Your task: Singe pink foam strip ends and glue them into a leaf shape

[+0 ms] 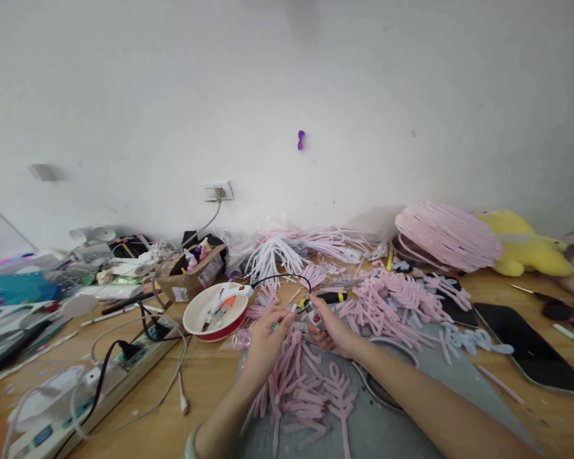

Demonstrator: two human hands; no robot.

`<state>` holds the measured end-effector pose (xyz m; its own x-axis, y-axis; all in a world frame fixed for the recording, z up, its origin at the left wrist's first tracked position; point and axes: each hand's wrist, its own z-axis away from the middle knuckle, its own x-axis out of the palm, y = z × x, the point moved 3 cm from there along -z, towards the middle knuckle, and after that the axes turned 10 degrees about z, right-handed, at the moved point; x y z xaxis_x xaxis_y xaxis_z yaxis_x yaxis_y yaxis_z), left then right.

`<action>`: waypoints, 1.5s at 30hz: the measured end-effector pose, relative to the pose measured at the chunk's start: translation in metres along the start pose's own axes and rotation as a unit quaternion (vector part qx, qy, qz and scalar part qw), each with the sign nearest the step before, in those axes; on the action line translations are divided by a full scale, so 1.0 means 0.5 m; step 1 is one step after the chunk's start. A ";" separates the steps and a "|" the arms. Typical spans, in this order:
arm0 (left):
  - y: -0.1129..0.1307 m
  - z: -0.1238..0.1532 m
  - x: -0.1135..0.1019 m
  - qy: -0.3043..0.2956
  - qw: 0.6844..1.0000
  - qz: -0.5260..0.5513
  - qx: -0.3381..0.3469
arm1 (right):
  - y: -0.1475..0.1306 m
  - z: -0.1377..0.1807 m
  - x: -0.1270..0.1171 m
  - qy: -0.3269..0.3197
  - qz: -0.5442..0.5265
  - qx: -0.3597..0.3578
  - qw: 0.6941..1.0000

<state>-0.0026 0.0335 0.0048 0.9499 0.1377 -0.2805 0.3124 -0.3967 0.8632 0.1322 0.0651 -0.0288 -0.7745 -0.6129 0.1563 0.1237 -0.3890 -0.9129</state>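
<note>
My right hand [332,328] is closed round a small pale object [314,317] with a dark red mark on it; its kind is unclear. Opposite it, my left hand [270,328] pinches with thumb and fingertips. Whatever lies in that pinch is too small to make out. Both hands meet above a grey mat [440,408]. Below them lie pink pipe cleaners [296,389], some joined into leaf-like sprigs [340,398]. Just behind my right hand is a black-and-yellow handle [335,298]. A black cable [282,276] arches behind my fingers.
Left stands a red-rimmed white bowl [215,319] with a white glue gun [236,291]. A power strip [110,382] with tangled cords runs along the left. More pink pipe cleaners [387,306], a grey metal loop [387,376] and a phone [530,347] lie right. Behind is a cardboard box [191,280].
</note>
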 end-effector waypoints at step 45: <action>0.020 -0.001 0.015 -0.234 0.959 -0.158 -0.002 | -0.060 0.043 -0.179 0.179 0.692 0.021 0.699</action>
<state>0.0075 0.0310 0.0117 0.7072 -0.1729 -0.6856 0.5859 -0.3994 0.7051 0.2109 0.1169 -0.0073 0.0007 -0.2136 -0.9769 0.9204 0.3821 -0.0829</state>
